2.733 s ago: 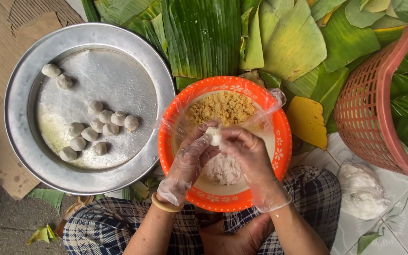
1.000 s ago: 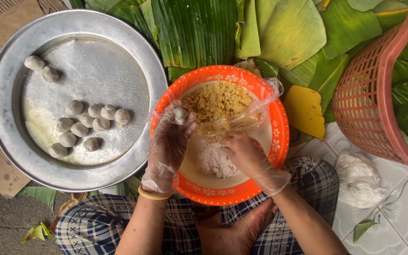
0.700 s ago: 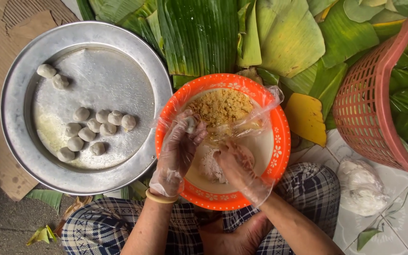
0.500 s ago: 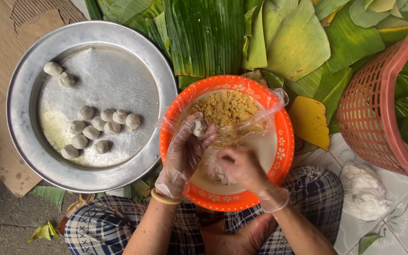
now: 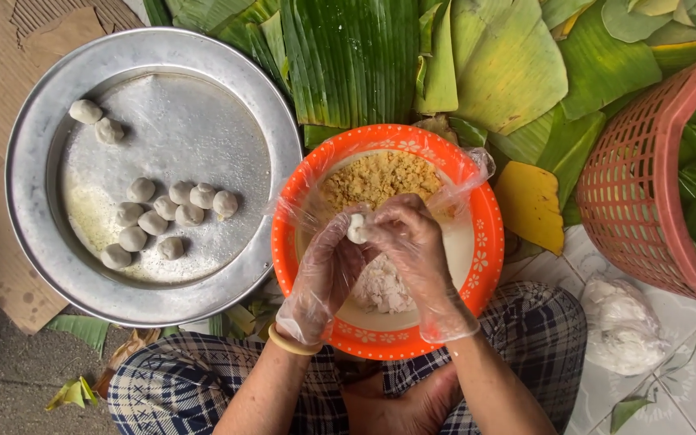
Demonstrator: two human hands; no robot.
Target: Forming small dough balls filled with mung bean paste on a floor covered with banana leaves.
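Both hands in thin clear gloves meet over the orange plate [image 5: 485, 266]: left hand [image 5: 325, 274] and right hand [image 5: 412, 242] are pinched together on a small white dough ball [image 5: 357, 229], fingertips closed around it. It sits above plate centre, with yellow crumbly filling [image 5: 376, 179] at 12 o'clock and shredded white filling [image 5: 384, 288] at 6. My read: you're at the shaping step. Next move probably needs light, even pressure to close and round it. Finished balls [image 5: 167, 221] sit on the metal tray [image 5: 34, 161] at 9 o'clock.
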